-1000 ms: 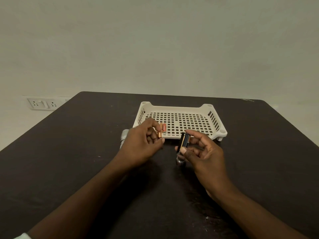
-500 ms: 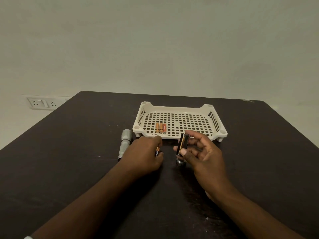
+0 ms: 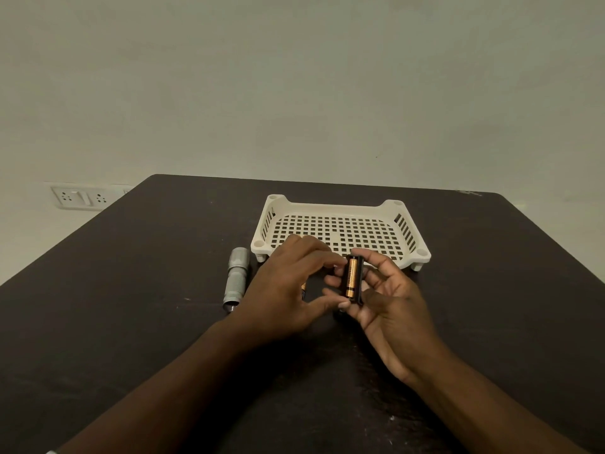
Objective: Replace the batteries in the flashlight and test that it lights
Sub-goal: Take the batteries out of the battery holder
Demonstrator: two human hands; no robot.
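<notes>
Fingers (image 3: 376, 267) of our right hand (image 3: 389, 309) clamp the black battery holder (image 3: 355, 279) above the bench's middle, a copper-and-black battery (image 3: 351, 278) seated in it. Our left hand (image 3: 288, 283) pinches the holder's left side, thumb and forefinger closed on it; another battery (image 3: 303, 287) shows beneath that palm. We note the grey flashlight body (image 3: 236, 279) lying left of both hands, just beside the white basket (image 3: 330, 209) towards the bench's (image 3: 131, 306) far edge.
</notes>
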